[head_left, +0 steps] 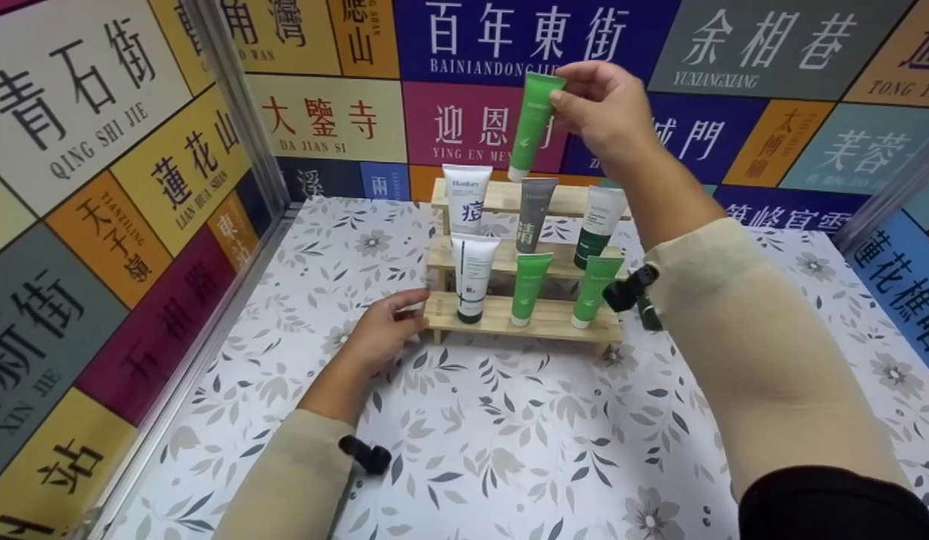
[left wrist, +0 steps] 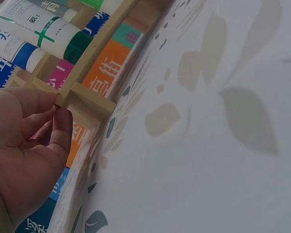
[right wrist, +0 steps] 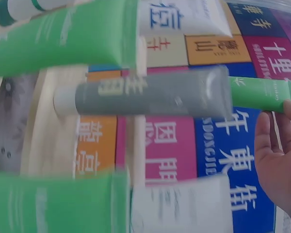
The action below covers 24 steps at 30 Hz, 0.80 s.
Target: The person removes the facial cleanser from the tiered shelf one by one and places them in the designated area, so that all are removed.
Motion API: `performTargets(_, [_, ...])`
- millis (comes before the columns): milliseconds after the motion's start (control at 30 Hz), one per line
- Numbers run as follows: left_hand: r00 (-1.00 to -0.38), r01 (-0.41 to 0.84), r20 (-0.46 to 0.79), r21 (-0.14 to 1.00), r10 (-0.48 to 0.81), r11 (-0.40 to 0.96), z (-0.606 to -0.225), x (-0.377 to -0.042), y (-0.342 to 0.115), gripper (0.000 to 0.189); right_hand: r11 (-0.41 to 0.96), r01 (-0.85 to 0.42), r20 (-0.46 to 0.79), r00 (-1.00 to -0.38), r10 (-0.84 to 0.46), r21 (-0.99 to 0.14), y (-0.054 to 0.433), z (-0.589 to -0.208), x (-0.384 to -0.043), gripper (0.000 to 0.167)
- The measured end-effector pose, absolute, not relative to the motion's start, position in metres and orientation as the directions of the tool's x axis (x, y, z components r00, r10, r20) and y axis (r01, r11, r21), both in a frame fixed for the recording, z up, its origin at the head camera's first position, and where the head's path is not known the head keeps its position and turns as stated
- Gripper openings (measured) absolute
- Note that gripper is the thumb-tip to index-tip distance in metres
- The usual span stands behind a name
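My right hand pinches a green squeeze tube by its flat crimped end, cap end down, over the top step of a three-step wooden display rack. At the rack's left side, my left hand grips the end of the bottom step; the left wrist view shows thumb and fingertips on that wooden corner. On the top step is a white tube with blue print. A grey tube and a white-and-dark-green tube stand on the middle step. Lowest are a white tube and two green tubes.
A white tablecloth with grey leaves and flowers lies under the rack. Panels with coloured street-name signs rise behind and at both sides. A dark green object shows partly behind the right wrist's black camera mount.
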<state>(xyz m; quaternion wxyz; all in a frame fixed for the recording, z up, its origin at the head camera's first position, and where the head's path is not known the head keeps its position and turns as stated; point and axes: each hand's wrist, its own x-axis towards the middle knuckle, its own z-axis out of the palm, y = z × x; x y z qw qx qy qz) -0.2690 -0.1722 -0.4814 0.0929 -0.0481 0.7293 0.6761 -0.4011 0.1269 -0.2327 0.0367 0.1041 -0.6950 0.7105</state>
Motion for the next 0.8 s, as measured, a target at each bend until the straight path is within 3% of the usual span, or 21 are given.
performTargets(800, [-0.979, -0.182, -0.193, 0.972, 0.061, 0.149, -0.483, -0.270, -0.171, 0.048, -0.128, -0.214, 0.205, -0.976, 0.076, -0.968, 0.282, -0.251, -0.369, 0.036])
